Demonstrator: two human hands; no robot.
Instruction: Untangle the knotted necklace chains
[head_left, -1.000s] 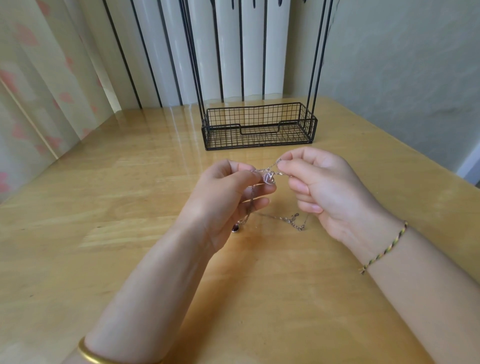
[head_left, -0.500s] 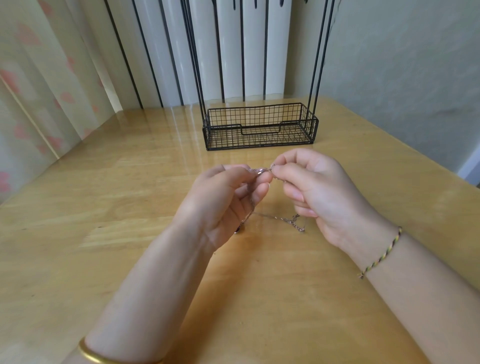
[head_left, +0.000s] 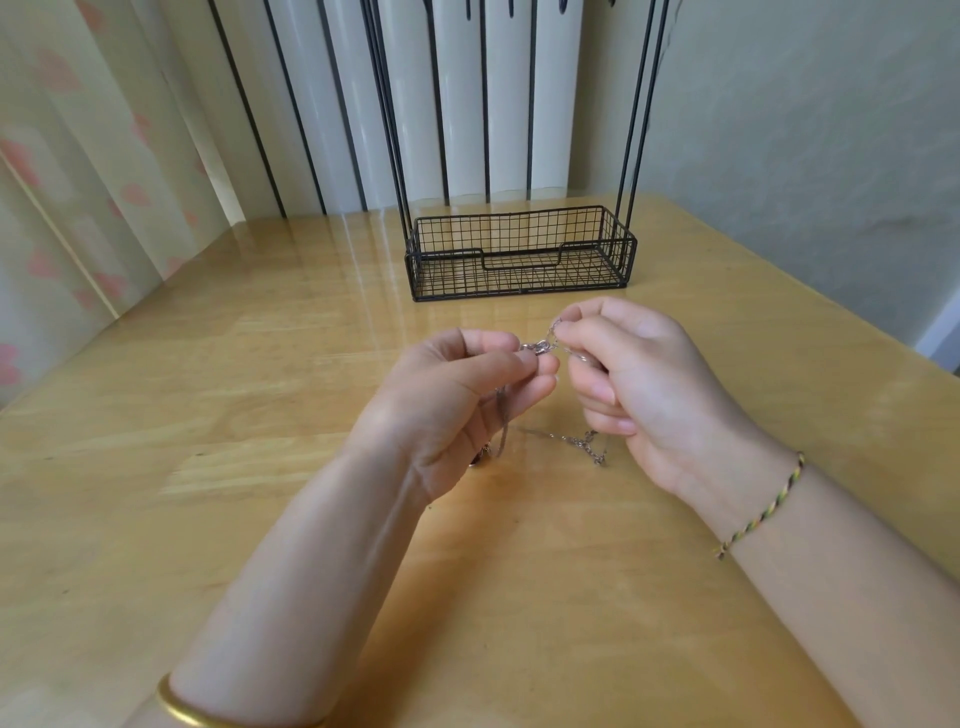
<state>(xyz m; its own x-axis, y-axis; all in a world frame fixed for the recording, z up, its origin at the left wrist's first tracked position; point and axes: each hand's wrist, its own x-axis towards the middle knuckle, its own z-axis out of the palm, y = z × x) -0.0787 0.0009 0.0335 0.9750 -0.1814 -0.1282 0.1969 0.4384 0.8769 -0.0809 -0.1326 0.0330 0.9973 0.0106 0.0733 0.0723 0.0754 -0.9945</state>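
Note:
Thin silver necklace chains (head_left: 540, 347) are held up between both hands above the wooden table (head_left: 208, 415). My left hand (head_left: 457, 405) pinches the knot and clasp between thumb and forefinger. My right hand (head_left: 639, 384) pinches the chain just to the right of it, fingertips almost touching the left ones. A loose strand hangs from the left hand and trails across the table to an extender chain (head_left: 587, 447) under the right hand. A dark pendant (head_left: 475, 462) peeks out below the left palm, mostly hidden.
A black wire basket (head_left: 519, 254) on a tall wire stand sits at the back of the table, a short way beyond the hands. Curtains hang on the left, a wall runs along the right, and the table's right edge lies close to the right forearm.
The hands came closer together around the knot, then the right hand lifted slightly; the small pendant ring seen between the fingers earlier is now covered by the fingertips.

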